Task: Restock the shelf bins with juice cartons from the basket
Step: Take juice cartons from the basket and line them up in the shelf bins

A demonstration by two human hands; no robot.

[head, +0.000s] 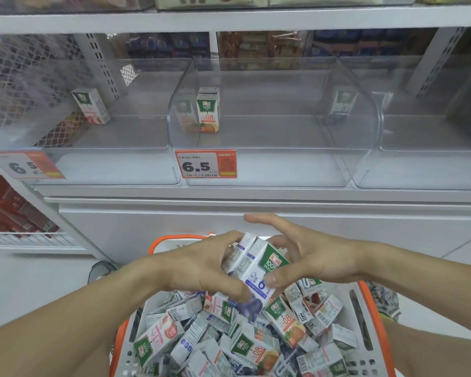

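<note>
A white shelf (256,193) carries three clear plastic bins side by side. The left bin (106,164) holds one tilted peach carton (91,106) at its back. The middle bin (267,170) holds an upright orange carton (207,110) near its left wall. The right bin (419,172) holds a blue carton (343,104), blurred behind the divider. Below, the pale floor (25,289) carries an orange-rimmed basket (375,322) heaped with cartons.

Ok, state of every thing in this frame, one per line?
Left hand: grips blue cartons.
Right hand: thumb on blue cartons, fingers spread.
Blue cartons: held above basket.
Basket: heaped with cartons.
Middle bin: one orange carton, upright.
Left bin: one carton, tilted.
</note>
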